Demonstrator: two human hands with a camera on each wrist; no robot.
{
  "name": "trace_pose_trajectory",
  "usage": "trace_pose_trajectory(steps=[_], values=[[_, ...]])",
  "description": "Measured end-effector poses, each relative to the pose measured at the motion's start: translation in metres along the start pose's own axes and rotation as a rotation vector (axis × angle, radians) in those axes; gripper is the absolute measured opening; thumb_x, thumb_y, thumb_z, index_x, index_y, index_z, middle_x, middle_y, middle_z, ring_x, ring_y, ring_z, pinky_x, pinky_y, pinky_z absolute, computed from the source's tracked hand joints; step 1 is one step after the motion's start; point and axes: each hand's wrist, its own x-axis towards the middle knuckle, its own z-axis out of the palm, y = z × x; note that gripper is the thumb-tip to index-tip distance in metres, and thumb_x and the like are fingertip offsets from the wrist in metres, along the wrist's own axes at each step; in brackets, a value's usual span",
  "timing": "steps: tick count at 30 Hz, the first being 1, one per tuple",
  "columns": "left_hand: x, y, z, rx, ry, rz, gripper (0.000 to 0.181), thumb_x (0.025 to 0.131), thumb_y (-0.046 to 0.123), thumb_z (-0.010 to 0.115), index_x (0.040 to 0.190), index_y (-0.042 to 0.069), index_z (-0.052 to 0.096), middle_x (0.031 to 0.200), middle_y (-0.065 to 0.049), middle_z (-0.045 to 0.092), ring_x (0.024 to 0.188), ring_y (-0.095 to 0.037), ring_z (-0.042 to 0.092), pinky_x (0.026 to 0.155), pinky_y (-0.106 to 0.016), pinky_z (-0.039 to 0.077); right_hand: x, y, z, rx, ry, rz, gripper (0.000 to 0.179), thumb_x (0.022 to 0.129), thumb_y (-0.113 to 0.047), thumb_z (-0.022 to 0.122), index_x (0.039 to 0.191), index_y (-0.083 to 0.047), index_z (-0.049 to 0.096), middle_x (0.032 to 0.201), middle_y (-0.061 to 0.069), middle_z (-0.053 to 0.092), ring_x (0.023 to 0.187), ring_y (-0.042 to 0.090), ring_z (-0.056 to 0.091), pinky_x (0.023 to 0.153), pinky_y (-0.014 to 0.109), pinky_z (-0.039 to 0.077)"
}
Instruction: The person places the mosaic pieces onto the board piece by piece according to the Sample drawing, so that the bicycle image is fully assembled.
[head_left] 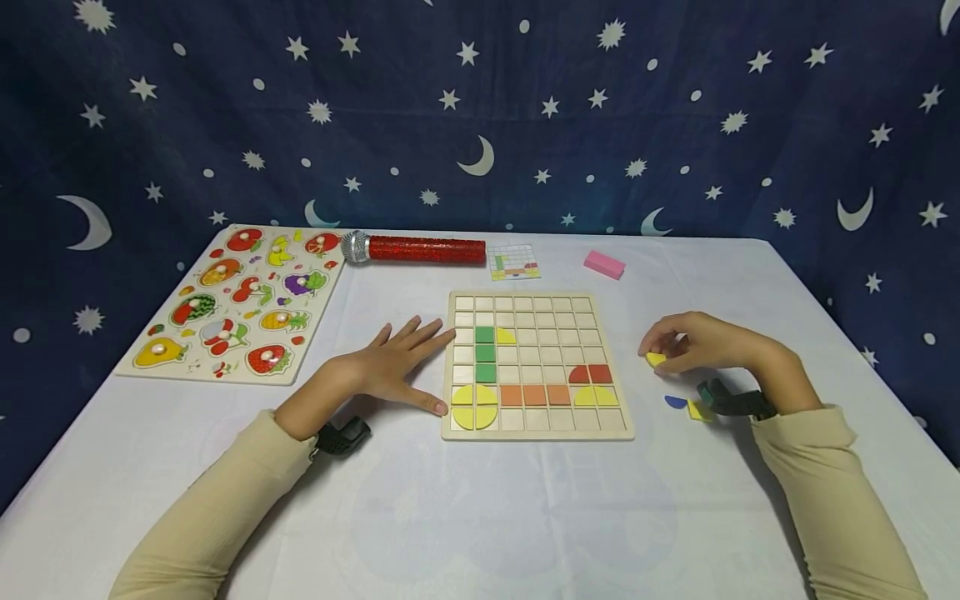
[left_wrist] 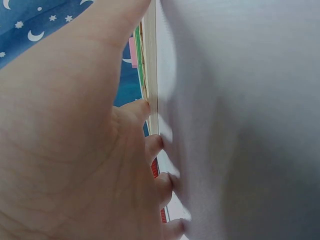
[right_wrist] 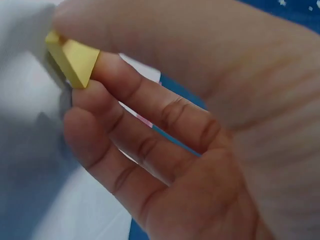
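A wooden grid board [head_left: 537,333] lies on the table, holding green and orange squares, yellow quarter circles and red pieces. My left hand [head_left: 393,367] is spread flat with straight fingers, its thumb and fingertips touching the board's left edge. In the left wrist view the fingertips rest against the side of the board [left_wrist: 151,75]. To the right of the board, my right hand [head_left: 701,342] pinches a small yellow wedge-shaped piece [right_wrist: 75,57] between thumb and fingers. Below that hand lie a blue half-round piece [head_left: 675,402] and another yellow piece [head_left: 699,412], partly hidden by the wrist camera.
A fruit peg puzzle [head_left: 300,350] lies at the left. Along the back are a red glittery microphone [head_left: 427,250], a small pattern card [head_left: 513,261] and a pink block [head_left: 604,265]. Behind the table hangs a dark blue cloth [head_left: 405,92] with stars and moons.
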Motion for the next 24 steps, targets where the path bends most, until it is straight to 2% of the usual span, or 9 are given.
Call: trace_pose_trajectory(steps=[8,19,24], values=[[0.0,0.0,-0.001,0.003,-0.001,0.006,0.11,0.077,0.061,0.072,0.159,0.02,0.01,0.165,-0.009,0.001,0.15,-0.036,-0.006,0.115,-0.062,-0.003,0.003,-0.027,0.006,0.017,-0.052,-0.09,0.026,0.078,-0.008,0.08,0.102,-0.009,0.072,0.091,-0.002,0.063,0.084,0.018,0.055,0.077,0.025,0.054],[0.0,0.0,-0.001,0.004,-0.007,-0.003,0.111,0.077,0.062,0.072,0.159,0.021,0.009,0.165,-0.009,0.0,0.15,-0.035,-0.006,0.115,-0.062,-0.003,0.009,-0.06,0.023,0.066,-0.162,-0.208,0.027,0.078,-0.006,0.08,0.101,-0.01,0.067,0.088,-0.002,0.061,0.082,0.018,0.055,0.071,0.025,0.052],[0.001,-0.001,0.0,0.005,-0.003,0.001,0.111,0.077,0.062,0.072,0.159,0.021,0.009,0.165,-0.009,0.0,0.15,-0.036,-0.006,0.115,-0.062,-0.003,0.009,-0.072,0.029,0.053,-0.206,-0.26,0.023,0.079,-0.006,0.079,0.097,-0.011,0.066,0.088,-0.005,0.061,0.077,0.016,0.056,0.07,0.028,0.051]])
